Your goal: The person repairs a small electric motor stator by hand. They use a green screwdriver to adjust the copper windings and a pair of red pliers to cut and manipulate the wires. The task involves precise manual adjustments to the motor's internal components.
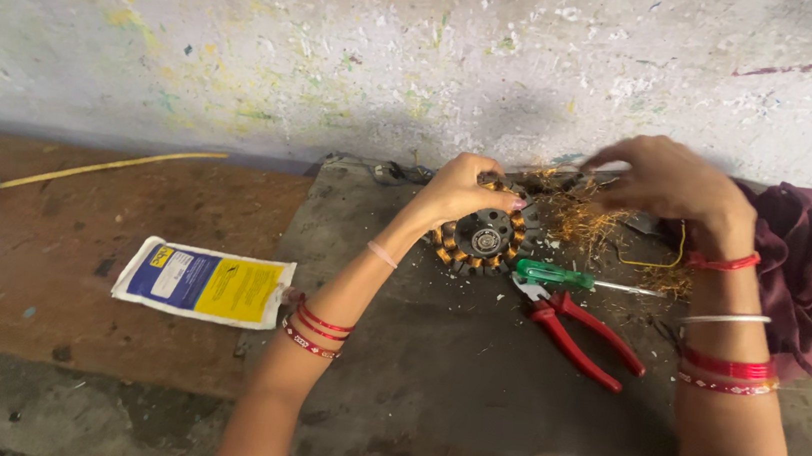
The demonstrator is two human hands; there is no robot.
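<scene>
**Stator held steady on the counter while wire is drawn off**

We work on a dark grey counter (468, 405), set against a stained, whitewashed wall (345, 41). To its left lies bare brown floor carrying a flat white, blue and yellow packet (204, 283) and a yellow cable (80, 170); both sit well apart from the work. A maroon cloth (803, 280) is bunched at the counter's right edge, clear of the hands.

The stator (484, 234) lies flat near the back of the counter, close to the wall. It is a round, dark metal core with a central hub and a ring of teeth wound in copper-orange coils. We judge that lying flat keeps it stable while wire is pulled sideways.

Our left hand (460, 192) is curled over the stator's rear-left rim, fingers pressed on the coils, apparently to stop it shifting. Our right hand (667, 180) hovers just right of it, fingertips pinched together over a tangle of loose wire (588, 217); whether a strand is gripped we cannot tell.

Red pliers (581, 337) and a green screwdriver (562, 277) lie just in front of the stator, within easy reach, neither touched. Red and white bangles (728, 365) sit on both wrists.
</scene>
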